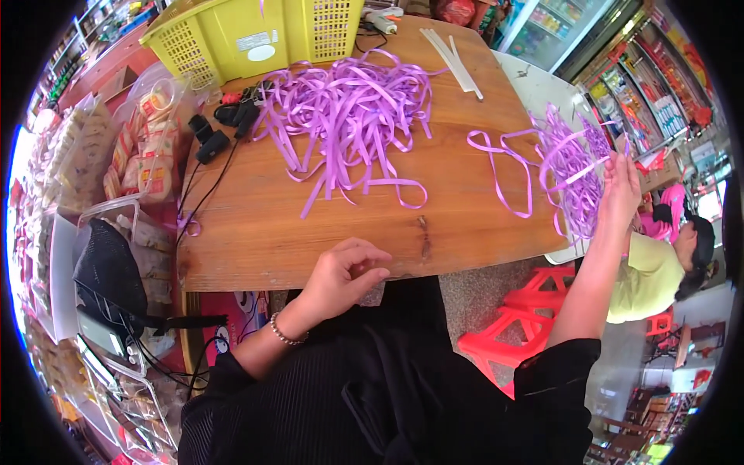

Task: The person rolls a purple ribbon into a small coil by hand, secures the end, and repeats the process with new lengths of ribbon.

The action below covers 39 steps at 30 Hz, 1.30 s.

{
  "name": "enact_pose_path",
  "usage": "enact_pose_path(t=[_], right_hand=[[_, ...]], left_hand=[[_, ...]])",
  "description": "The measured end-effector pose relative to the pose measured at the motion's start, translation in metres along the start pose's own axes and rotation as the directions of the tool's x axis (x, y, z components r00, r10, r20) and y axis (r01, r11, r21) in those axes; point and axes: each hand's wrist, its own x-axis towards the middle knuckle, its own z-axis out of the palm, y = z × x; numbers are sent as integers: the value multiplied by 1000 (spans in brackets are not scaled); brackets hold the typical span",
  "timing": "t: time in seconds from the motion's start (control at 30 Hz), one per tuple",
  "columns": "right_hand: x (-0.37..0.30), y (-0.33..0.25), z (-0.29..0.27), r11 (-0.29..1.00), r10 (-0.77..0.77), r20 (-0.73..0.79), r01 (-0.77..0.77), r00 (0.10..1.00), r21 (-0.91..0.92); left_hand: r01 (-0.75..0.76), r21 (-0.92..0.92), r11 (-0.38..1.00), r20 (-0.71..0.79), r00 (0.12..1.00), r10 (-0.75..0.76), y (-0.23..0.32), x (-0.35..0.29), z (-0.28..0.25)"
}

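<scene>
Over the table's near edge hovers my left hand [346, 273], its fingers loosely curled with a gap to the thumb and nothing in it. My right hand [620, 190] reaches far to the right, fingers drawn together at a strand of purple ribbon. Beneath and beside it lies a dense heap of purple ribbons [572, 170] on a white surface [518, 76]. One looped ribbon [529, 190] trails from that heap onto the wooden table [457, 225]. A larger tangled pile of purple ribbons [349, 116] spreads across the middle of the table.
Behind the pile stands a yellow plastic basket [291, 31]. White glue sticks [453, 66], a glue gun [380, 22] and black corded devices [209, 139] lie about. Bagged goods [151, 155] crowd the left, red stools [511, 322] stand below right, and a person [651, 271] is beyond.
</scene>
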Motion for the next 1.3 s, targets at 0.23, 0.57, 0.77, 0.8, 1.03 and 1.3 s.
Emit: enact_pose_path(t=[0.23,0.57,0.77,0.8,1.03,1.3], right_hand=[[-83,60,54,678,143,507,289,850,-676],[-247,95,135,788,182,713,333,677,-517],[-300,25,118,966,81,728,128,681,-227],[-304,17,115,978,82,762,95,642,-185],[-309,1,77,777,462,861,-564,212,-279],[-299,11,47,817,439,886,-476,146,-326]], left_hand=[[-91,154,984,-75,992,103,-7,-1,10],[62,96,993,-63,996,-56,-3,-1,6],[496,-825,272,367,835,-409,0,4,15],[495,-827,268,368,835,-409,-5,5,18],[445,-896,-10,418,833,-363,-25,22,16],[422,-897,130,361,871,-333,-8,17,11]])
